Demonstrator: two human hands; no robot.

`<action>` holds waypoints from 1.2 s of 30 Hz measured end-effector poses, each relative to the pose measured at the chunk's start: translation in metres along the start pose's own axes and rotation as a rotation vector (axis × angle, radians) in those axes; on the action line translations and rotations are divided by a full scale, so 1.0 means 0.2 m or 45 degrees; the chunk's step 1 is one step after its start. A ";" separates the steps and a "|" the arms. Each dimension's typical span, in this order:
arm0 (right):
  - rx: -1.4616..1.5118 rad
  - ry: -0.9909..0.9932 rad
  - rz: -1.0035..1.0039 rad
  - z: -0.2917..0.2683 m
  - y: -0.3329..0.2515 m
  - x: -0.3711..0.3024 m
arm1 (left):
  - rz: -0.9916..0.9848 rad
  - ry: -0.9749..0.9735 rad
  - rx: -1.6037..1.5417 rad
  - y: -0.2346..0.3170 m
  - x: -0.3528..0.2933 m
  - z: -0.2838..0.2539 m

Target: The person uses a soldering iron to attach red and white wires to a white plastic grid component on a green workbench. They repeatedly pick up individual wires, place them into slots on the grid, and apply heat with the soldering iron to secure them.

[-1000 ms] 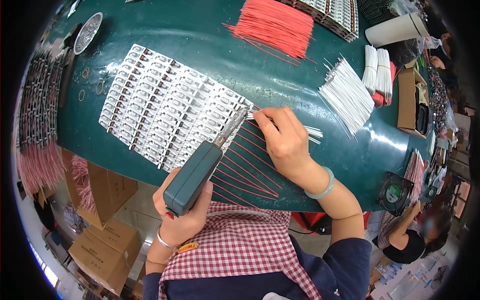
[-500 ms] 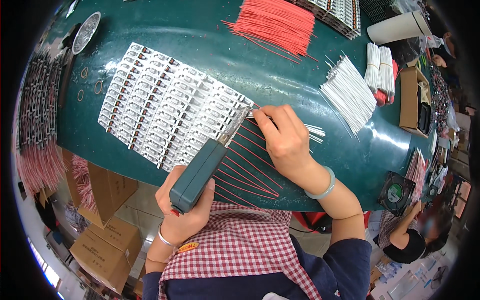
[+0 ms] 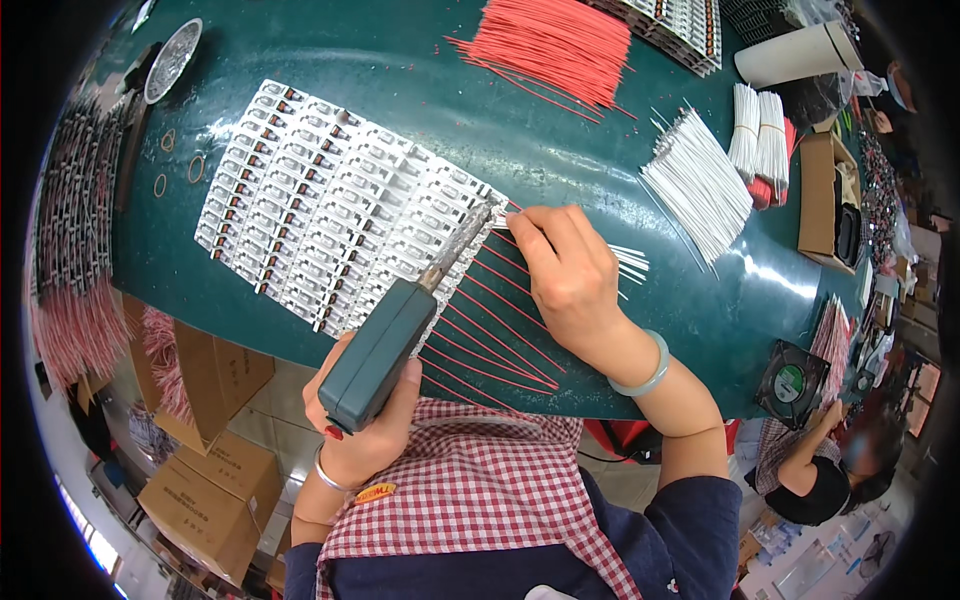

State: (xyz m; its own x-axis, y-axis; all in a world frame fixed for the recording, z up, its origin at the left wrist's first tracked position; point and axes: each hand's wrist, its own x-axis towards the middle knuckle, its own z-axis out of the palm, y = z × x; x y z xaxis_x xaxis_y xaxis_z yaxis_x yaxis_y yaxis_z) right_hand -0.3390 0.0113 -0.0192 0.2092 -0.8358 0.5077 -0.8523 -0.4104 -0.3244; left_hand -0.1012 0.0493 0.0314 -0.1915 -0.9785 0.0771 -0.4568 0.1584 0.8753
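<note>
My left hand point(image 3: 378, 440) is wrapped around the dark green body of a soldering gun point(image 3: 368, 358). Its long metal tip reaches up and right to the right edge of a white panel of small connector-like units point(image 3: 320, 205). Beside that tip, the thumb and fingers of my right hand point(image 3: 572, 275) are pinched on white wires at the panel's upper right corner; how many is hidden. The wires' other ends point(image 3: 630, 264) stick out right of the hand. Several red wires point(image 3: 490, 335) fan out from the panel's edge between my hands.
Loose red wires point(image 3: 550, 50) and white wires point(image 3: 698, 185) lie in piles at the back and right. Stacked panels point(image 3: 675, 30) stand behind. A metal bowl point(image 3: 173, 62) is at far left, a black fan point(image 3: 790, 387) at right. Another person point(image 3: 815, 470) sits at lower right.
The soldering gun has shifted slightly left, and its tip now lies over the panel's edge close to my right fingertips. The panel has moved slightly. My right hand stays almost in place.
</note>
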 end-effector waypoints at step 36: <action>0.002 -0.113 0.033 -0.04 -0.04 0.02 | 0.677 1.431 0.551 0.04 0.48 -1.14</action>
State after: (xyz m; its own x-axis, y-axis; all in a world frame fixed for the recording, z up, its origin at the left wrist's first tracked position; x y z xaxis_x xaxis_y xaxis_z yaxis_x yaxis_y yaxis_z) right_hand -0.3347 0.0134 -0.0084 0.2286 -0.8751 0.4266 -0.8574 -0.3885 -0.3375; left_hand 0.0743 -0.0739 0.1555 0.2933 -0.3268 0.8984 -0.8300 0.3794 0.4089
